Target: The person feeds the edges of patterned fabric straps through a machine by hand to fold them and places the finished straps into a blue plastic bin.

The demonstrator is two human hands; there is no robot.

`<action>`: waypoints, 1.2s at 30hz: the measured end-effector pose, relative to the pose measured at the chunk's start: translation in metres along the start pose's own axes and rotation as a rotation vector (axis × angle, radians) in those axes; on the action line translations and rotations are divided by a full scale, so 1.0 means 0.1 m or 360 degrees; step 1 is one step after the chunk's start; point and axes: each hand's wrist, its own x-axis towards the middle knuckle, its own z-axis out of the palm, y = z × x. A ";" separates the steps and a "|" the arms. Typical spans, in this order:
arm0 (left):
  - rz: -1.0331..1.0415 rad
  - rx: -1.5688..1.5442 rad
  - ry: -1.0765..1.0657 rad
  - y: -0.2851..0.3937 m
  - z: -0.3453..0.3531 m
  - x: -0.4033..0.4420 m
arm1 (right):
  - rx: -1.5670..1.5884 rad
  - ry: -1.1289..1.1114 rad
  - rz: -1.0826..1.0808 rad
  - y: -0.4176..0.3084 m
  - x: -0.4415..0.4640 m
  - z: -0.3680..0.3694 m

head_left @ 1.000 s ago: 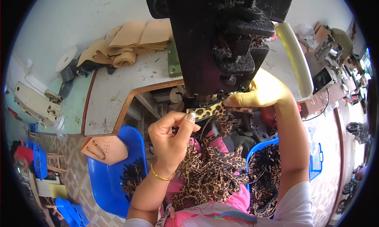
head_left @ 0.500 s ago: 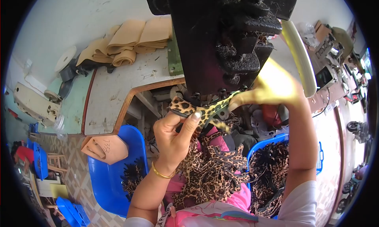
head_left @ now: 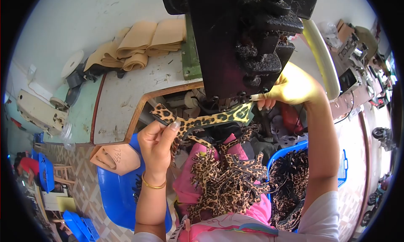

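Left hand (head_left: 156,144) upright, pinch tight on leopard-print strip (head_left: 210,120); right hand (head_left: 293,88) higher, by its other end, grip unclear.

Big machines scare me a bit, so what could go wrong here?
The right hand is close to the lower end of the black machine head, so fingers might get pinched if it moves.

The left hand pinches the leopard-print strip near one end, so it could twist crooked.

The loose leopard-print pile on the lap might slide off.
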 end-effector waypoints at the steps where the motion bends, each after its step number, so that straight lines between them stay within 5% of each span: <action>1: 0.0008 0.0025 0.0007 -0.01 -0.03 0.00 | 0.0029 -0.0004 0.0007 0.00 0.00 0.04; 10: 0.0179 0.0265 0.0187 -0.02 -0.15 0.18 | 0.0703 0.0351 -0.0159 0.16 -0.09 0.61; 17: 0.0244 0.0417 0.0229 0.05 -0.28 0.31 | 0.0267 0.0824 -0.0475 0.23 -0.01 1.00; 21: 0.0000 0.0584 0.0114 0.02 -0.45 0.20 | 0.0067 0.1160 -0.0349 0.11 -0.06 1.21; 25: -0.0583 0.1008 -0.0447 0.04 -0.49 -0.02 | 0.0233 0.1402 -0.0461 0.19 -0.11 1.50; 27: 0.0200 0.1412 -0.0365 0.14 -0.24 -0.09 | 0.0484 0.1261 -0.0457 0.23 -0.21 1.58; 29: -0.0020 0.0803 -0.0562 0.51 0.17 -0.16 | 0.0651 0.1181 -0.0502 0.22 -0.29 1.66; 32: 0.0426 0.0569 -0.0744 0.49 0.34 -0.09 | 0.1391 0.0992 -0.0667 0.18 -0.38 1.65; 33: 0.0299 0.0380 -0.0640 0.47 0.37 -0.11 | 0.1639 0.0957 -0.0737 0.18 -0.39 1.64; 36: 0.0021 -0.0089 -0.0397 0.40 0.56 -0.14 | 0.0998 0.0834 -0.0618 0.42 -0.42 1.62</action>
